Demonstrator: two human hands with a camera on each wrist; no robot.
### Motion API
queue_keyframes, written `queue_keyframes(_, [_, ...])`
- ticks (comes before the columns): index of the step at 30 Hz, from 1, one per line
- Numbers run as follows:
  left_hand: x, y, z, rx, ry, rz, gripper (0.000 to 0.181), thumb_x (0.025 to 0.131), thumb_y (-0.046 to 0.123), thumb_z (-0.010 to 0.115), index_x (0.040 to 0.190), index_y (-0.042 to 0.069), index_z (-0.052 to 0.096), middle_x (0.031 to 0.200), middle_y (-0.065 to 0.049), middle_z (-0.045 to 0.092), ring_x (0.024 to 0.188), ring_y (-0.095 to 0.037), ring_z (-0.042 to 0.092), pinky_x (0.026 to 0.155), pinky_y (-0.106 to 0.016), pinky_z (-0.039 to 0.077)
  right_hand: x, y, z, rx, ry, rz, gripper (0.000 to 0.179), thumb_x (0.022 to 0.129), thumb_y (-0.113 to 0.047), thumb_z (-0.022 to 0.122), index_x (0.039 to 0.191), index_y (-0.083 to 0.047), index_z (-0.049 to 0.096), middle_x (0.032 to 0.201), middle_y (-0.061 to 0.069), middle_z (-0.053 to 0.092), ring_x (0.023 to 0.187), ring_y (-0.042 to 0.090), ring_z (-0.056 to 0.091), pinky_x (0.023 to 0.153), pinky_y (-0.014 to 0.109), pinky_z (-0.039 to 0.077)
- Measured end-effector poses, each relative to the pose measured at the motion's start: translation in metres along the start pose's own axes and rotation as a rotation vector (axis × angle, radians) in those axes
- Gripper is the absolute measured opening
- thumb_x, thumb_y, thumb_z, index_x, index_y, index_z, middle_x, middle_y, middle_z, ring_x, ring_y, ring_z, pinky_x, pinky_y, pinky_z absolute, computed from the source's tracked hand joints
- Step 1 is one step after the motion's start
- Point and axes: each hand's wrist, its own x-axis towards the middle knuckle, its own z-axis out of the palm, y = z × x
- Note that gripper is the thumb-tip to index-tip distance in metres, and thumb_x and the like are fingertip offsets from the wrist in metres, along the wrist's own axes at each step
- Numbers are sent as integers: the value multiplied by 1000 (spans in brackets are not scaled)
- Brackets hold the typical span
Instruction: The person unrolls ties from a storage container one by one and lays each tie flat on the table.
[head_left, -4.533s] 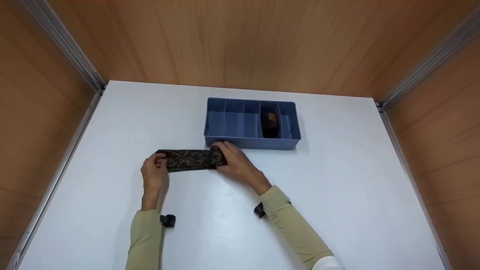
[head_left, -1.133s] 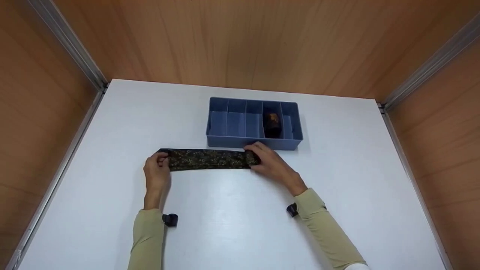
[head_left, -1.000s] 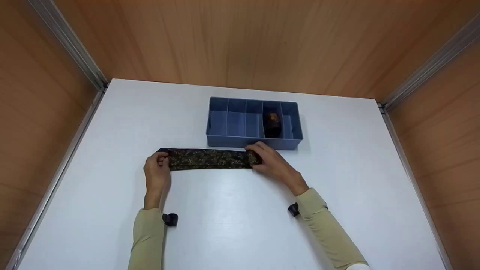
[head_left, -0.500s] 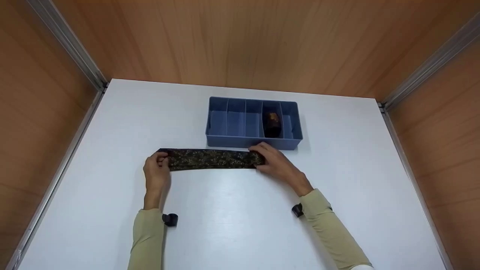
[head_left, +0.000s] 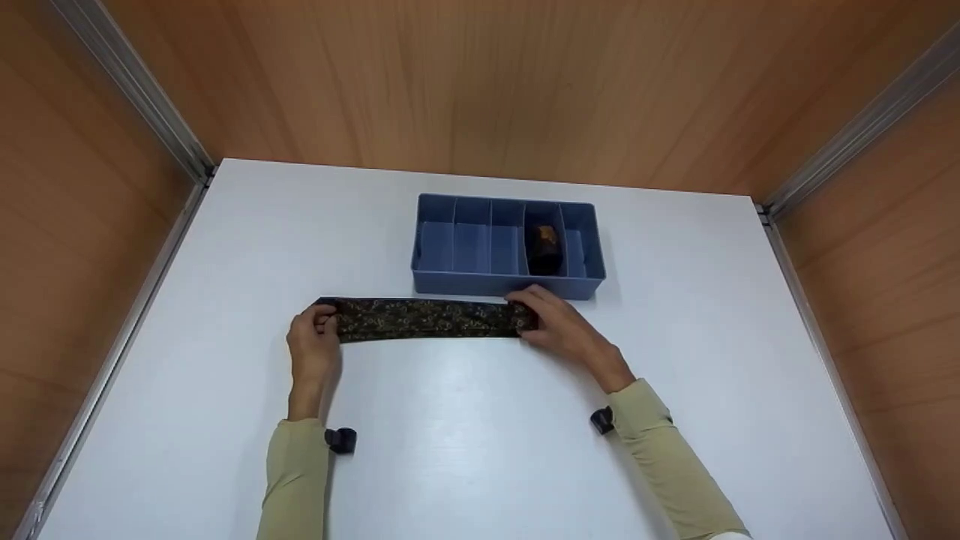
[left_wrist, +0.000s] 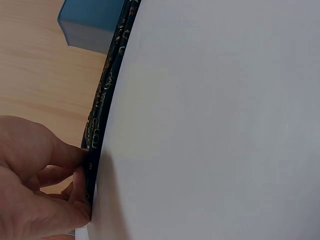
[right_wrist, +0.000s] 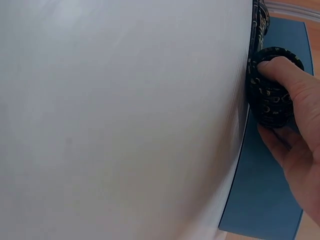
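Note:
A long, dark cloth strip (head_left: 420, 318) with a gold floral pattern lies flat across the white table, in front of a blue box. My left hand (head_left: 311, 341) pinches its left end; the left wrist view shows thumb and fingers at the strip's layered edge. At the other end the cloth is wound into a roll (right_wrist: 272, 97). My right hand (head_left: 559, 326) holds this roll, the thumb over its near face and the fingers round its underside and far side. The roll sits just in front of the box's front wall, partly hidden by my right fingers.
The blue box (head_left: 480, 283) has several compartments side by side. A dark roll (head_left: 545, 251) with an orange figure stands in the second compartment from the right. Wooden panels (head_left: 480, 90) close off the back and both sides of the table.
My right hand has moved to the right with the roll, slowly in the last second. The flat stretch of cloth has grown longer. My left hand stays at the left end.

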Motion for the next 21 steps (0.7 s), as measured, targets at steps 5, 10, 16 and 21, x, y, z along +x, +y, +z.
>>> queue_keyframes(5, [0,1,0,-5,2,-2,24,104,-5,52,124,-13,61,112,-26,57,103,-34,57,81,-27,44,-5,3,-5,8,-19,42,63,91,-8,79,148,-14,53,134,7,56,122,22,55,101,41,49])
queue_keyframes(10, [0,2,0,-7,-1,-12,24,104,-4,51,124,-13,61,113,-26,57,104,-34,56,83,-31,45,-10,6,-8,14,-18,48,64,91,-8,79,149,-13,53,136,7,55,125,23,54,103,43,48])
queue_keyframes(16, [1,1,1,-8,0,-20,24,104,-4,52,124,-13,61,113,-25,57,103,-32,56,82,-30,44,-15,10,-12,6,-9,39,62,92,-8,78,148,-13,53,136,6,55,120,20,56,101,41,49])
queue_keyframes(21, [1,0,0,-11,3,-18,24,104,-5,51,124,-13,61,112,-24,57,101,-31,56,81,-27,44,-16,13,-14,0,-15,43,61,92,-8,78,148,-14,53,136,5,55,118,20,56,100,41,50])
